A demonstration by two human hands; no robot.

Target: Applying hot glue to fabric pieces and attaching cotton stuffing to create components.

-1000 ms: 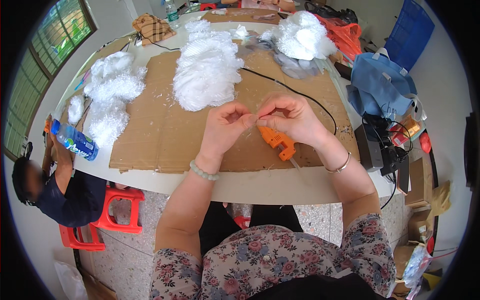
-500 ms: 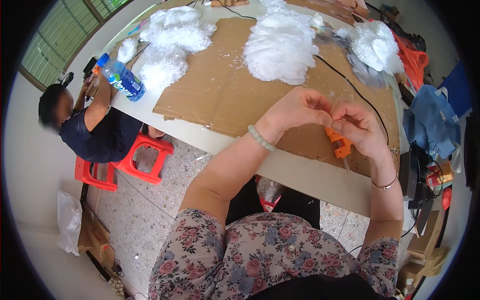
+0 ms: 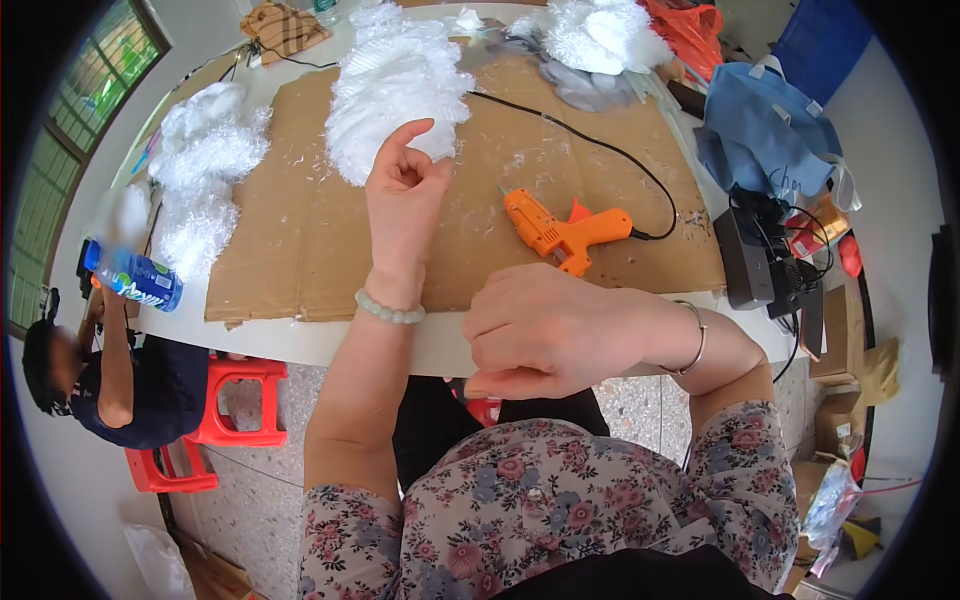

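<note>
My left hand (image 3: 408, 205) is raised over the cardboard sheet (image 3: 290, 240), in front of a white fluffy pile (image 3: 395, 85). Its index finger arches above the thumb with a gap between them, and I see nothing held there. Lower and closer to my body, my right hand (image 3: 550, 330) turns its back upward. Its fingers curl underneath, so whatever they may hold is hidden. Beyond it an orange glue gun (image 3: 560, 232) lies on the cardboard, touched by neither hand, with its black cord (image 3: 610, 145) curving away toward the far side.
More white shredded material (image 3: 205, 150) lies at the left, near a blue-capped bottle (image 3: 140, 278). Another person (image 3: 150, 385) sits there beside red stools (image 3: 245, 400). At the right are a blue bag (image 3: 770, 125), a black box (image 3: 742, 258) and a red plastic bag (image 3: 690, 35).
My hands, pinched together before, have come apart: the left is farther out, the right drawn back toward my body. The view has swung right, and the glue gun shows in full.
</note>
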